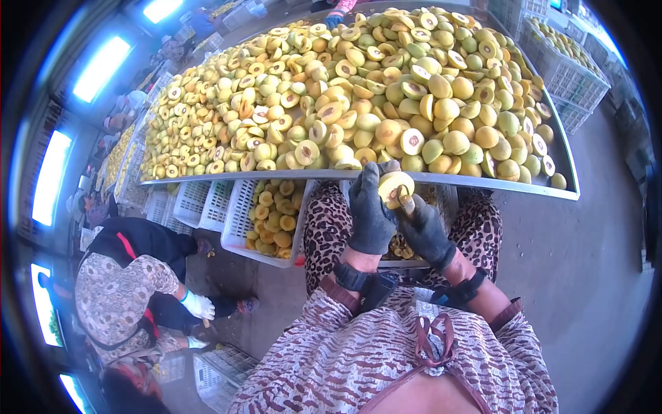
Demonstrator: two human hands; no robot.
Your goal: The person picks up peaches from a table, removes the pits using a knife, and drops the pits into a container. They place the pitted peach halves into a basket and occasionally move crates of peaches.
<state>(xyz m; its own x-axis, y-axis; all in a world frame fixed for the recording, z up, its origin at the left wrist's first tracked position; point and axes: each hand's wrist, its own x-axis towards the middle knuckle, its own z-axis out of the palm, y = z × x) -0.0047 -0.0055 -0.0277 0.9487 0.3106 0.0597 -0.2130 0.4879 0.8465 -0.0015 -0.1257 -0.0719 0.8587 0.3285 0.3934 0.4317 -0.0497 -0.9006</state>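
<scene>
In a dark glove, my left hand (373, 210) holds a halved yellow fruit (395, 188) near the front edge of the metal table, its cut face showing. My right hand (425, 231), also gloved, is closed around a small tool with a brownish handle (407, 205); the tool's tip is at the fruit's centre. A large heap of halved yellow-green fruit (345, 96) covers the metal table (510, 191) just beyond my hands.
Below the table at the left, a white crate (238, 224) holds fruit halves. Beside it are more white crates (193, 203). A co-worker (127, 290) in white gloves bends at the lower left, near another crate (224, 376). Stacked crates (565, 79) stand at the upper right.
</scene>
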